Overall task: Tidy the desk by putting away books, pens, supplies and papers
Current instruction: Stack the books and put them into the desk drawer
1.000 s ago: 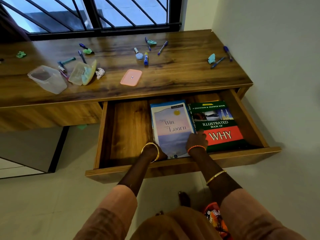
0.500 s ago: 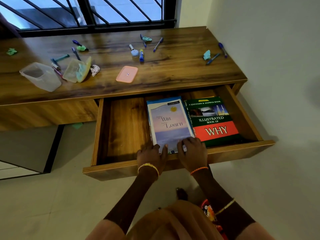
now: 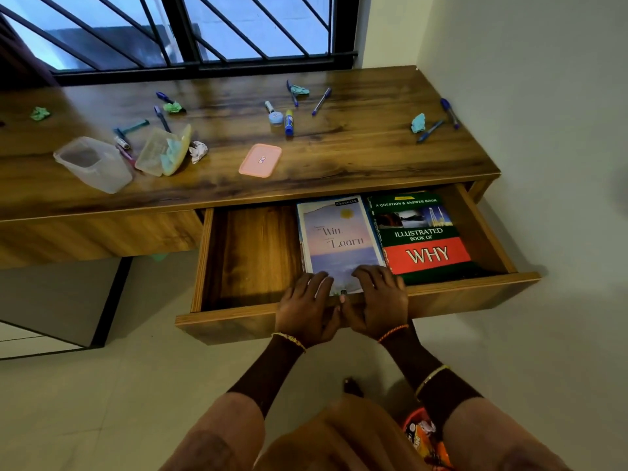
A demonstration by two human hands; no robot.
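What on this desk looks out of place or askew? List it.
Pens lie scattered at odd angles, such as the blue marker. Crumpled paper scraps are strewn about, one white. The clear container lies tipped, its pink lid lying apart. In the open drawer the two books lie flat, side by side.

Dim room; daylight enters through the far window, glaring on the desk. Edges bend; slightly soft.

The pale book is reading "Win" and "Learn"; the green book is showing "A QUESTION & ANSWER BOOK", "ILLUSTRATED BOOK OF WHY".
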